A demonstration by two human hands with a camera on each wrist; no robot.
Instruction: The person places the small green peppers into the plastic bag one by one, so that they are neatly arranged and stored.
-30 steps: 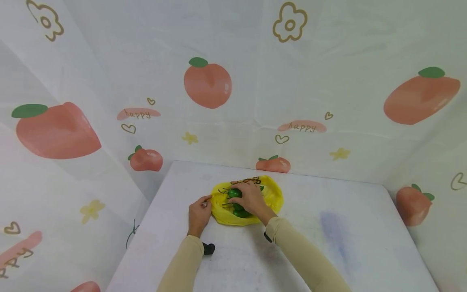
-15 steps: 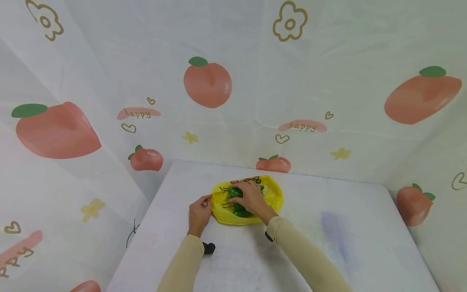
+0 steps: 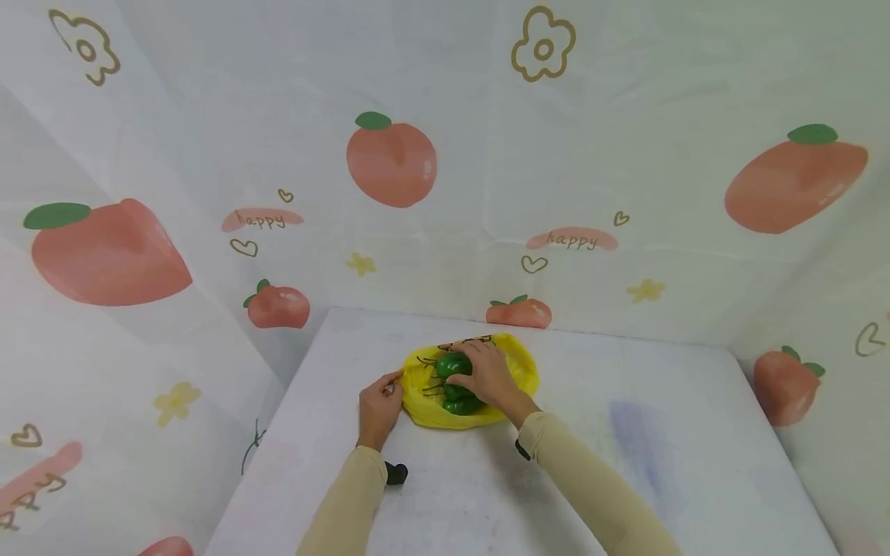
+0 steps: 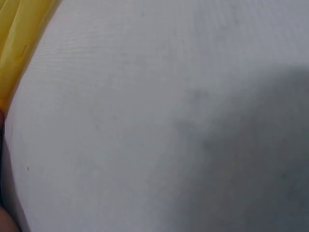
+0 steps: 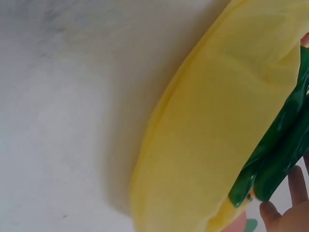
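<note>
A yellow plastic bag (image 3: 431,417) lies spread on the table in the head view, its mouth facing up. Several glossy green peppers (image 3: 455,364) with thin dark stems lie side by side inside it. My left hand (image 3: 380,409) pinches the bag's left edge between thumb and fingers; the left wrist view catches only a strip of the yellow bag (image 4: 19,43). Over the peppers is my right hand (image 3: 488,376), thumb and fingers spread around the far one. In the right wrist view, fingers (image 5: 298,186) stand loosely apart beside the end of a green pepper (image 5: 280,164).
The white table (image 3: 570,471) carries a bluish smudge (image 3: 634,440) to the right. Behind it and along both sides hangs a white curtain (image 3: 459,255) printed with peaches. A dark green stringy thing (image 3: 256,442) shows at the left table edge.
My right hand has shifted slightly right and its fingers have loosened, so more of the far pepper shows. The left hand stays at the bag's edge.
</note>
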